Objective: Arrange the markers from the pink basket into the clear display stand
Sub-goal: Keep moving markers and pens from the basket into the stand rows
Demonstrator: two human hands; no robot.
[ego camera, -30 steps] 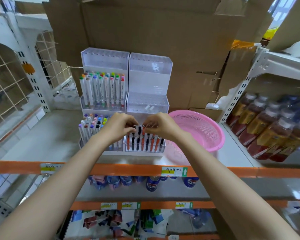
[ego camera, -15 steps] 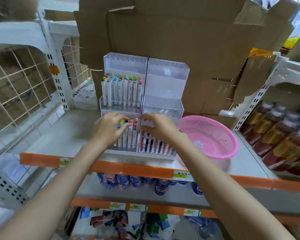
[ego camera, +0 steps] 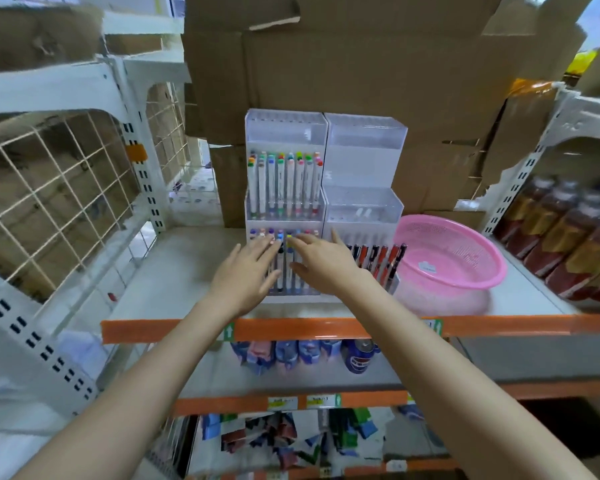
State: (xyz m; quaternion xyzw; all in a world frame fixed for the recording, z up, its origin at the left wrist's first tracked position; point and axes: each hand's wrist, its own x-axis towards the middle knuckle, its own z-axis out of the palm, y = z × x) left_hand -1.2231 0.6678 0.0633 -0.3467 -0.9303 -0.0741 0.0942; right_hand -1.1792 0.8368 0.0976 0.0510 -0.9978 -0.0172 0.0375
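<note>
clear display stand (ego camera: pixel 361 209) fronted by both hands, left hand (ego camera: pixel 246 271) and right hand (ego camera: pixel 326 265), fingers spread flat.

Markers (ego camera: pixel 284 183) upright in clear display stand (ego camera: pixel 362 152) tiers; pink basket (ego camera: pixel 465 271) just right, no markers visible inside.

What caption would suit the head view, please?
Both open hands, left hand and right hand, over markers in the clear stand; pink basket empty.
</note>
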